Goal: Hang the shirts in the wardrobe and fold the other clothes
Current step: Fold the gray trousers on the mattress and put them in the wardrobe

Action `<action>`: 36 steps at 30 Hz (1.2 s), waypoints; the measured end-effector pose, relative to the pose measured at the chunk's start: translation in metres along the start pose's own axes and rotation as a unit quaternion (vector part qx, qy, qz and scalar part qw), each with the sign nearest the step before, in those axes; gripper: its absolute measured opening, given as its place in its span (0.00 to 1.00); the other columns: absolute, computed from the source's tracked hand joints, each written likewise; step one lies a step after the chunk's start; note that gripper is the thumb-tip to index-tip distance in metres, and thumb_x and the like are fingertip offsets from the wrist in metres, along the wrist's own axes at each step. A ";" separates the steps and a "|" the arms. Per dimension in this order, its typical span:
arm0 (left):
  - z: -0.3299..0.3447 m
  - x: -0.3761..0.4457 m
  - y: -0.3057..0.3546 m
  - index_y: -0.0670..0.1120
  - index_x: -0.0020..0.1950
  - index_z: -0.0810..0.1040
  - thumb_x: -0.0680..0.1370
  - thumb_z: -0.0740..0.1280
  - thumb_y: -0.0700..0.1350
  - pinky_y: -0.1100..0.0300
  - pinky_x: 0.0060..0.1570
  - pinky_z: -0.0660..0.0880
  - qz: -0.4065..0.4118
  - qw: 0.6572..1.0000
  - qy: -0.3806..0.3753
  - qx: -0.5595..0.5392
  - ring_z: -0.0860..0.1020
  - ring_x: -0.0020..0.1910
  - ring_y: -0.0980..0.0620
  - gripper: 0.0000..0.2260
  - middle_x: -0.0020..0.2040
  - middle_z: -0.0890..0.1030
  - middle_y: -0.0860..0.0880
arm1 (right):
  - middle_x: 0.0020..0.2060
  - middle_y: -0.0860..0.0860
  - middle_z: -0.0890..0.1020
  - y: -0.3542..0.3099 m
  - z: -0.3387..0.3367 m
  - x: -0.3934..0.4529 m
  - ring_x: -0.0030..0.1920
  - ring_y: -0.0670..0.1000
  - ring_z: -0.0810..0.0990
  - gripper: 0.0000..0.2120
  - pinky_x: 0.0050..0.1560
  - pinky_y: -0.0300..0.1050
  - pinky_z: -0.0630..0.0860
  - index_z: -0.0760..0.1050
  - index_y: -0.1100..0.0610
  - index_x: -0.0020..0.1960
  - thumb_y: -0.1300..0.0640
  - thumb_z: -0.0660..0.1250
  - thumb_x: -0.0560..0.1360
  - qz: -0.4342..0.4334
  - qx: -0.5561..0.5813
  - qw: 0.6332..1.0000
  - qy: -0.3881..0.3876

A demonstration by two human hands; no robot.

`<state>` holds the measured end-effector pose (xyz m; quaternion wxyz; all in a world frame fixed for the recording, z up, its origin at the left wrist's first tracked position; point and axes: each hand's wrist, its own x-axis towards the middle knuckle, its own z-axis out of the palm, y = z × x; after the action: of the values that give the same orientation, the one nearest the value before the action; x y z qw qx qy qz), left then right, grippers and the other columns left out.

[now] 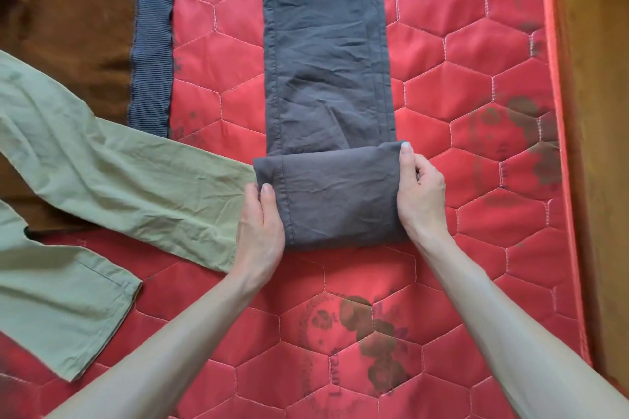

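The left hand (260, 224) pinches the left edge of the folded end of the grey trousers (326, 54), thumb on top and fingers tucked beneath, while the right hand (420, 187) grips the opposite edge the same way, its fingertips (405, 146) at the far corner of the flap. Holding both sides at once likely keeps the fold square as it is turned up along the legs (the hem seam lies just inside the left thumb). Both forearms reach forward, roughly parallel, wrists low over the red quilted mattress (476, 85). Beyond the hands the rest of the trousers runs straight away, flat and doubled leg on leg. Touching the back of the left hand lie the green trousers (102, 173), unfolded; further left, a brown garment (68, 10) with a grey ribbed band (151, 44).
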<state>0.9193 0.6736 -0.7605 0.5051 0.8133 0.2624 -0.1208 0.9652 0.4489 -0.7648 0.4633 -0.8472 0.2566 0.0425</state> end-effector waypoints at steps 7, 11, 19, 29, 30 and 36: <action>-0.001 0.013 0.014 0.46 0.46 0.68 0.87 0.57 0.50 0.46 0.45 0.69 0.041 0.997 0.029 0.060 0.73 0.38 0.49 0.12 0.37 0.73 0.52 | 0.30 0.49 0.64 0.007 -0.008 0.003 0.35 0.55 0.65 0.25 0.39 0.53 0.60 0.62 0.54 0.34 0.43 0.57 0.86 0.055 -0.093 0.994 0.002; 0.003 0.024 0.018 0.45 0.51 0.74 0.85 0.59 0.55 0.44 0.47 0.74 0.003 0.981 0.055 0.185 0.80 0.48 0.34 0.14 0.45 0.83 0.38 | 0.43 0.53 0.80 0.008 -0.003 0.007 0.46 0.58 0.77 0.13 0.44 0.49 0.63 0.76 0.57 0.48 0.50 0.60 0.85 -0.021 -0.131 0.988 0.082; 0.008 0.020 0.009 0.44 0.57 0.72 0.83 0.60 0.51 0.43 0.48 0.72 0.043 0.956 0.119 0.264 0.79 0.51 0.33 0.11 0.50 0.80 0.36 | 0.49 0.56 0.80 0.013 0.008 0.020 0.50 0.61 0.76 0.10 0.52 0.54 0.70 0.77 0.56 0.54 0.50 0.62 0.84 -0.123 -0.204 0.967 0.093; 0.019 0.025 0.001 0.47 0.83 0.61 0.85 0.57 0.55 0.42 0.79 0.58 0.361 0.826 -0.047 0.430 0.55 0.83 0.43 0.28 0.84 0.58 0.44 | 0.80 0.57 0.67 0.020 0.018 -0.008 0.82 0.56 0.60 0.24 0.80 0.57 0.61 0.67 0.61 0.79 0.53 0.59 0.86 -0.351 -0.254 0.900 -0.052; 0.020 0.027 -0.001 0.48 0.84 0.60 0.85 0.57 0.56 0.43 0.80 0.57 0.355 0.825 -0.055 0.437 0.53 0.84 0.44 0.28 0.84 0.57 0.44 | 0.81 0.55 0.63 0.027 0.021 -0.011 0.83 0.55 0.56 0.26 0.81 0.56 0.58 0.64 0.60 0.81 0.50 0.58 0.86 -0.329 -0.273 0.902 -0.056; 0.021 0.040 -0.001 0.50 0.85 0.54 0.84 0.55 0.62 0.43 0.81 0.51 0.355 0.806 -0.089 0.465 0.46 0.84 0.43 0.32 0.85 0.51 0.45 | 0.84 0.56 0.52 0.035 0.018 0.001 0.84 0.54 0.49 0.32 0.82 0.54 0.53 0.55 0.59 0.84 0.45 0.56 0.85 -0.282 -0.265 0.919 -0.075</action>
<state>0.9536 0.6677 -0.7898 0.0950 0.9729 -0.1781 -0.1126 0.9527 0.4474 -0.8023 0.2324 -0.9706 -0.0489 0.0396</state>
